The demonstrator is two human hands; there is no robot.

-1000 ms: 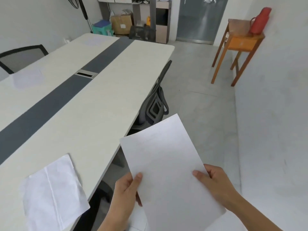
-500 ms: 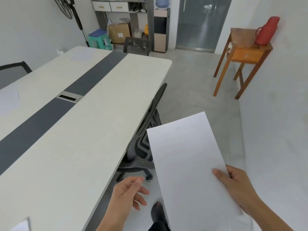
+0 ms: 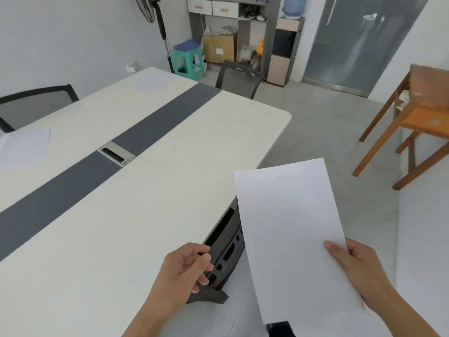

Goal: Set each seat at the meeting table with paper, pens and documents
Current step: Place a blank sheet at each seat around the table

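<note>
A blank white sheet of paper (image 3: 289, 222) is held upright over the floor, right of the table's near edge, by my right hand (image 3: 359, 271), thumb on its face. My left hand (image 3: 187, 266) hovers empty with loosely curled fingers over the cream meeting table (image 3: 150, 215), beside a black office chair (image 3: 226, 249) tucked under the table's right side. Another sheet (image 3: 24, 147) lies at the far left seat. A faint sheet (image 3: 150, 81) lies at the far end. No pens are visible.
A dark grey strip with a metal cable box (image 3: 116, 155) runs down the table. Black chairs stand at the left (image 3: 36, 103) and the far end (image 3: 237, 79). A wooden side table (image 3: 413, 122) stands right by the wall. Shelves, a teal stool (image 3: 188, 59) and a fan stand behind.
My left hand has let go of the sheet, which only my right hand holds now. The view has advanced along the table; the sheet lying at the near seat has dropped out of view.
</note>
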